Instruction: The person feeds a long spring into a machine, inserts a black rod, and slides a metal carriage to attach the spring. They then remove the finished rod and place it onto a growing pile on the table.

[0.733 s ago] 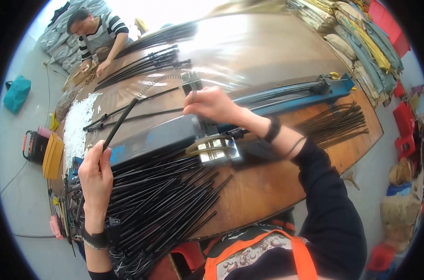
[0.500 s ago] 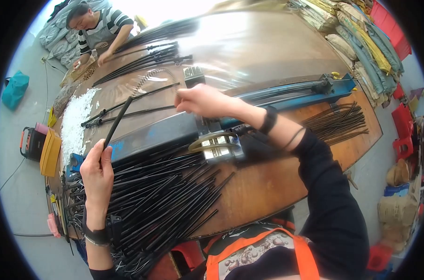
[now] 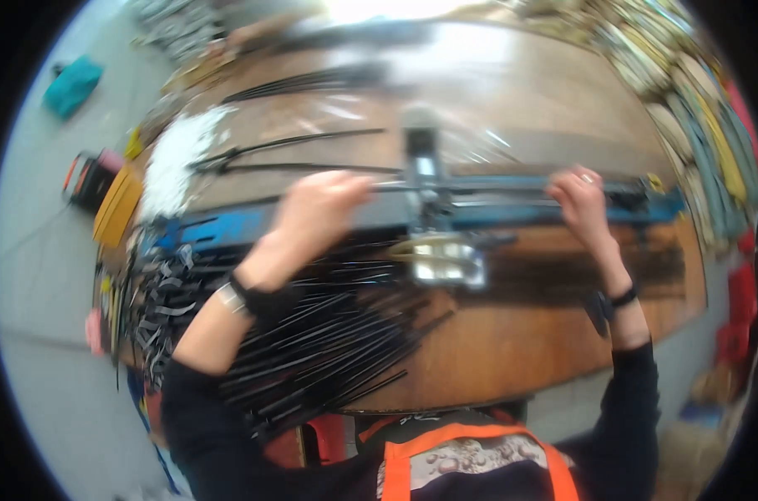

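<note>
My left hand (image 3: 319, 209) is closed over the blue rail (image 3: 245, 224), left of the upright metal fixture (image 3: 425, 179). From its fingers a thin, smeared length of the black tube (image 3: 385, 185) reaches toward the fixture. Farther right, my right hand (image 3: 579, 200) is closed above the rail's right part. What it pinches is blurred; thin streaks run along the rail between the hands. In front of the fixture sits a shiny metal block with a curved yellowish piece (image 3: 447, 260).
A heap of black rods (image 3: 329, 351) covers the near left table. Small white pieces (image 3: 174, 163) lie at the far left, with two dark rods (image 3: 312, 136) beside them. More black rods (image 3: 304, 83) lie farther back. Stacked sacks (image 3: 688, 150) stand beyond the right edge.
My left hand has moved right, toward the fixture. My right hand has swung far right along the rail. The coiled spring's arc no longer shows, and the view has shifted.
</note>
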`<control>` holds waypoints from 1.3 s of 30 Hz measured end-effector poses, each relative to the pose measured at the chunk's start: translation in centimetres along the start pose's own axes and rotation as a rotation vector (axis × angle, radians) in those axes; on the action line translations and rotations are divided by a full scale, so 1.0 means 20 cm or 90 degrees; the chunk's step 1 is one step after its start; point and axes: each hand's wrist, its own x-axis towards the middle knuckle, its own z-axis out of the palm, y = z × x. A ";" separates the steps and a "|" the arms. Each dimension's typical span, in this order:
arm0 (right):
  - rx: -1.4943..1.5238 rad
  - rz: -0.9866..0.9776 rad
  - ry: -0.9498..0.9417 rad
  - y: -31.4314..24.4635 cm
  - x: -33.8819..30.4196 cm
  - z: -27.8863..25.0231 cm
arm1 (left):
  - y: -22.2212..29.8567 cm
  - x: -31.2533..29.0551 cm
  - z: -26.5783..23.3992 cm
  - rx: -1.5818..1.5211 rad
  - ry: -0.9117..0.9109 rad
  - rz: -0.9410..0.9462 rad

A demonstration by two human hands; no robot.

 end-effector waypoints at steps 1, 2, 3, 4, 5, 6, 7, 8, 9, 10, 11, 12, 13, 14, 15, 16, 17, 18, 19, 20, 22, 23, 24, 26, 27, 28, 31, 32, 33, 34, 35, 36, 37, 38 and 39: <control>-0.040 -0.009 0.005 0.03 -0.04 0.00 | 0.03 0.07 0.08 -0.056 -0.019 -0.010; -0.037 0.030 0.006 0.04 -0.07 -0.02 | 0.05 0.14 0.15 -0.065 -0.023 -0.016; -0.030 0.068 0.007 0.05 -0.07 -0.03 | 0.06 0.17 0.17 -0.071 -0.027 -0.025; -0.017 0.070 0.004 0.07 -0.09 -0.03 | 0.06 0.17 0.17 -0.052 -0.025 -0.043; -0.007 0.078 0.000 0.06 -0.10 -0.03 | 0.06 0.16 0.16 -0.073 -0.025 -0.050; 0.007 0.067 0.005 0.05 -0.07 -0.01 | 0.05 0.15 0.15 -0.094 -0.024 -0.056; 0.013 0.076 0.001 0.04 -0.06 -0.01 | 0.05 0.14 0.15 -0.085 -0.026 -0.064; 0.016 0.085 -0.003 0.03 -0.05 -0.01 | 0.05 0.14 0.15 -0.093 -0.030 -0.072; 0.019 0.095 -0.007 0.02 -0.05 0.00 | 0.04 0.13 0.15 -0.101 -0.033 -0.078; 0.020 0.091 -0.003 0.02 -0.04 0.00 | 0.04 0.14 0.16 -0.113 -0.033 -0.079; 0.022 0.093 -0.004 0.03 -0.04 0.01 | 0.04 0.15 0.17 -0.108 -0.030 -0.079; 0.024 0.095 -0.004 0.03 -0.03 0.02 | 0.04 0.16 0.18 -0.115 -0.045 -0.090; 0.026 0.098 -0.003 0.03 -0.03 0.03 | 0.04 0.16 0.20 -0.122 -0.061 -0.102; 0.026 0.094 0.002 0.03 -0.04 0.04 | 0.04 0.16 0.21 -0.129 -0.076 -0.113; 0.021 0.088 0.009 0.03 -0.05 0.04 | 0.05 0.16 0.22 -0.127 -0.072 -0.112; 0.017 0.083 0.016 0.03 -0.06 0.04 | 0.06 0.17 0.23 -0.114 -0.060 -0.106; 0.012 0.078 0.022 0.03 -0.06 0.04 | 0.07 0.16 0.24 -0.102 -0.048 -0.101; 0.010 0.076 0.023 0.03 -0.06 0.04 | 0.08 0.16 0.25 -0.090 -0.037 -0.096; 0.016 0.082 0.014 0.02 -0.06 0.03 | 0.08 0.14 0.25 -0.091 -0.034 -0.094; 0.018 0.094 0.004 0.01 -0.06 0.03 | 0.08 0.14 0.25 -0.096 -0.019 -0.085; 0.007 0.123 -0.008 0.00 -0.09 0.00 | 0.08 0.14 0.25 -0.118 0.006 -0.060; -0.015 0.098 0.011 0.02 -0.10 0.00 | 0.07 0.15 0.26 -0.134 0.001 -0.044; -0.037 0.075 0.029 0.03 -0.11 0.00 | 0.06 0.16 0.25 -0.119 -0.015 -0.049; -0.041 0.089 0.060 -0.04 -0.10 0.02 | 0.06 0.17 0.26 -0.110 -0.040 -0.069; -0.057 0.055 0.049 -0.12 -0.08 -0.01 | 0.07 0.17 0.25 -0.111 -0.047 -0.090; -0.072 0.021 0.036 -0.21 -0.07 -0.03 | 0.08 0.17 0.27 -0.077 -0.054 -0.100; -0.027 -0.014 0.024 -0.34 -0.18 -0.01 | 0.08 0.18 0.27 -0.035 -0.065 -0.100; 0.006 0.006 0.015 -0.35 -0.21 -0.01 | 0.08 0.20 0.26 -0.008 -0.053 -0.112; 0.041 0.023 0.006 -0.35 -0.23 0.00 | 0.08 0.20 0.27 -0.017 -0.058 -0.099; 0.077 0.039 -0.001 -0.36 -0.25 0.00 | 0.09 0.20 0.28 -0.010 -0.067 -0.099; 0.072 0.047 0.000 -0.37 -0.25 0.01 | 0.09 0.20 0.28 -0.001 -0.073 -0.103; 0.090 0.050 -0.004 -0.38 -0.24 0.02 | 0.09 0.20 0.27 0.009 -0.078 -0.107; 0.108 0.052 -0.008 -0.39 -0.23 0.03 | 0.10 0.19 0.28 0.006 -0.079 -0.102; 0.126 0.053 -0.013 -0.40 -0.24 0.04 | 0.10 0.19 0.28 0.000 -0.069 -0.097; 0.123 0.057 -0.015 -0.40 -0.25 0.05 | 0.10 0.18 0.28 -0.007 -0.058 -0.094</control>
